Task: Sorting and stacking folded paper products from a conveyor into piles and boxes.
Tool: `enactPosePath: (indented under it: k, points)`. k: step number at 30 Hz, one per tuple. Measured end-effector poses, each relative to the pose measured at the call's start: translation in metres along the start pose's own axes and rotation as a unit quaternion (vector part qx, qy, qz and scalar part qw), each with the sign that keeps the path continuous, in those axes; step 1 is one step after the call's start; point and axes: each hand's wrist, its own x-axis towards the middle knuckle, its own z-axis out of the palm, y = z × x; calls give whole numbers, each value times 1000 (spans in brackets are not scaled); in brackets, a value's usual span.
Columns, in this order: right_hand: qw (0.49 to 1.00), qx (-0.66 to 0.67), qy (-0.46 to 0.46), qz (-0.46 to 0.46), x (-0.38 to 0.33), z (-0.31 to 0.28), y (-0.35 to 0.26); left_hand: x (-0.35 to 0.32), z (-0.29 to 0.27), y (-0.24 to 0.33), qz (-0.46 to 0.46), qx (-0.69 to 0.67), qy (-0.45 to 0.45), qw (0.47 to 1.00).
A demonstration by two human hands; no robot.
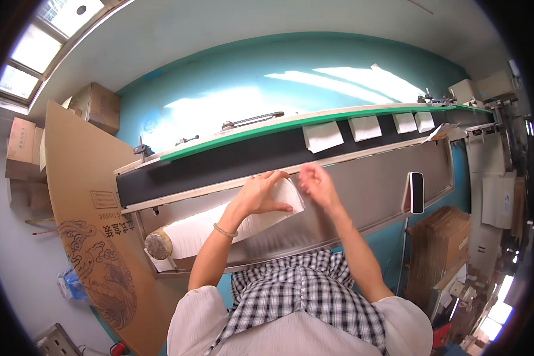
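Note:
A long row of white folded tissue sheets [191,235] lies along a metal tray [377,169] in front of me. A stubby cylinder with a mottled round end [159,244] stands against the row's left end. My left hand [261,196] is closed over the right end of the row, fingers across the far top and thumb along the near side. Just right of that end is my right hand [319,187], raised over the tray and apart from the tissues. Its fingers look curled but are smeared by motion, so whether they hold anything is hidden.
Beyond the tray runs a black conveyor belt [219,156] with a green edge, carrying several white tissue packs [323,137]. A phone [417,193] stands upright at the tray's right. A large cardboard sheet [80,196] leans at left; flattened cartons [439,243] are stacked at right.

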Motion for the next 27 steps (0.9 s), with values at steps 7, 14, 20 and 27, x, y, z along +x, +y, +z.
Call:
enactPosePath:
  k: [7, 14, 20, 27]
  points:
    - [994, 83, -55, 51, -34, 12, -6, -17, -2, 10, -28, 52, 13, 998]
    - [991, -72, -109, 23, -23, -10, 1, -18, 3, 3, -17, 18, 21, 999]
    - [983, 170, 47, 47, 15, -9, -12, -20, 1, 6, -29, 0, 7, 1000]
    - [999, 32, -43, 8, -35, 33, -4, -26, -5, 7, -35, 63, 26, 997]
